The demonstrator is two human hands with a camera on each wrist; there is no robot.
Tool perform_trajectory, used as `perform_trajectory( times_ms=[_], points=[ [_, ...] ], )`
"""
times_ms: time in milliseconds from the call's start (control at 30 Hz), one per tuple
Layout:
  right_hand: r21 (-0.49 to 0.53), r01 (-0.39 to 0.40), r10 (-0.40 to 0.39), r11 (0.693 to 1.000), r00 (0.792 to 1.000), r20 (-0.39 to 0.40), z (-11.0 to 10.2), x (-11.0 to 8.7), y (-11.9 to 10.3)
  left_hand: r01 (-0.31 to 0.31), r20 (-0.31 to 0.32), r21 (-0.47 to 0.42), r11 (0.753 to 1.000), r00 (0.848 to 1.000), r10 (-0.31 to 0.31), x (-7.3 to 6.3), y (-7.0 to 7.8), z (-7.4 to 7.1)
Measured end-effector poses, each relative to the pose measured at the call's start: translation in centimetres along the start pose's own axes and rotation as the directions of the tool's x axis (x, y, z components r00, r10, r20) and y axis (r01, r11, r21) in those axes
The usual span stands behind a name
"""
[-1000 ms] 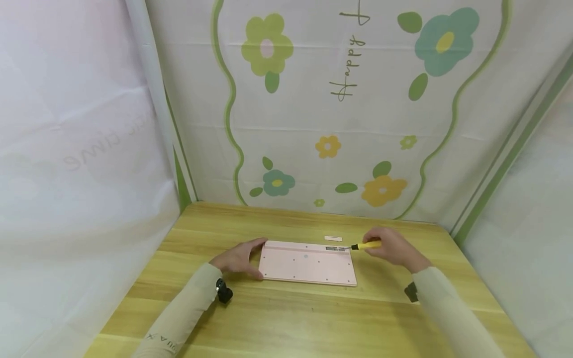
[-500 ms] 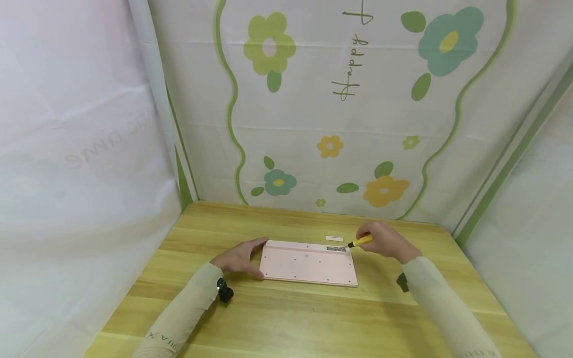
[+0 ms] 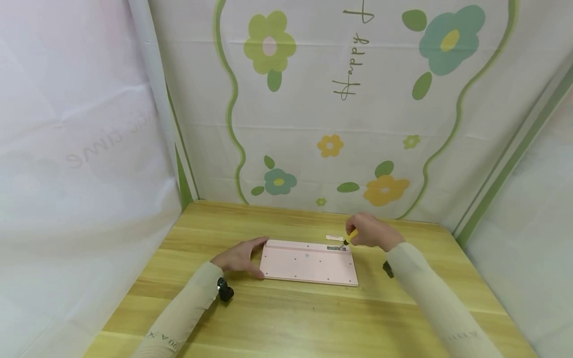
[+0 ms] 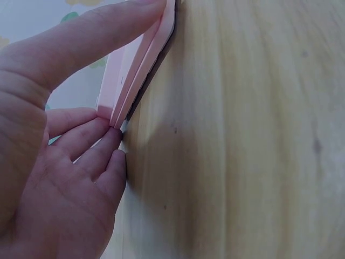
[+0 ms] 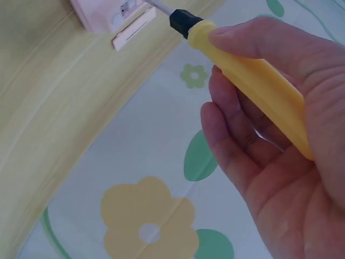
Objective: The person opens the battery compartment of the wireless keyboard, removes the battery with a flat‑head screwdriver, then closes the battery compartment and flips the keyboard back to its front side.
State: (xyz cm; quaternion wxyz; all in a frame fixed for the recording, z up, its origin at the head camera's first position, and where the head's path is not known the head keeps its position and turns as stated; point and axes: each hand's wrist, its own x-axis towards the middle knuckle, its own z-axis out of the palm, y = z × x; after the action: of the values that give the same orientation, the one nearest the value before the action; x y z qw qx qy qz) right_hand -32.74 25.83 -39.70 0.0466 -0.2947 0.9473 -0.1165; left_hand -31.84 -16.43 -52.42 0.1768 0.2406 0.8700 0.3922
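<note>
A flat pink keyboard [image 3: 286, 268] lies underside up on the table, with small screws dotted over its back. An uncovered battery compartment [image 3: 332, 248] shows at its far right corner. My left hand [image 3: 239, 257] holds the keyboard's left end, thumb at the near corner and fingertips at the far corner. My right hand [image 3: 373, 232] grips a screwdriver [image 5: 259, 86] by its yellow handle, above the keyboard's right end. In the head view the screwdriver tip is at the compartment; whether it touches anything inside is too small to tell. The small pink battery cover [image 3: 334, 237] lies just behind the keyboard.
The wooden table [image 3: 286, 323] carries the keyboard near its far side. A white curtain with flowers [image 3: 331, 114] hangs right behind the table's back edge, and pale sheets [image 3: 89, 199] flank both sides.
My right hand has moved left and a little away from me, and the screwdriver has swung steeper over the compartment. My left hand and the keyboard stay in place.
</note>
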Motion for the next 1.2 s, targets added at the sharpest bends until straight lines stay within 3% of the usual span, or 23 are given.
perform_trajectory(
  times_ms=[133, 333, 667, 800, 1000, 1200],
  points=[
    [0.020, -0.027, 0.027, 0.999, 0.999, 0.018, -0.1, 0.3, 0.1, -0.007, -0.002, 0.008, 1.000, 1.000, 0.007, 0.0, 0.0, 0.0],
    [0.119, -0.053, 0.054, 0.991, 0.998, -0.010, 0.3, 0.0, 1.9, -0.012, -0.005, 0.007, 1.000, 1.000, 0.012, 0.1, -0.1, 0.0],
    [0.296, -0.110, 0.131, 0.949, 0.990, -0.052, 1.3, -1.1, 5.3, -0.020, -0.004, 0.002, 1.000, 1.000, 0.020, 0.0, -0.3, -0.1],
    [0.380, -0.179, 0.205, 0.908, 0.978, -0.029, 2.0, -1.7, 6.6, -0.019, -0.002, 0.006, 1.000, 1.000, 0.020, 0.0, -0.2, -0.1],
    [0.545, -0.275, 0.305, 0.792, 0.952, 0.039, 3.7, -2.8, 8.4, -0.010, -0.002, 0.001, 1.000, 1.000, 0.010, 0.0, -0.2, -0.1],
    [0.660, -0.298, 0.330, 0.689, 0.941, 0.080, 4.8, -3.4, 9.4, 0.007, 0.000, -0.004, 1.000, 1.000, -0.007, 0.1, -0.2, 0.0]
  ],
)
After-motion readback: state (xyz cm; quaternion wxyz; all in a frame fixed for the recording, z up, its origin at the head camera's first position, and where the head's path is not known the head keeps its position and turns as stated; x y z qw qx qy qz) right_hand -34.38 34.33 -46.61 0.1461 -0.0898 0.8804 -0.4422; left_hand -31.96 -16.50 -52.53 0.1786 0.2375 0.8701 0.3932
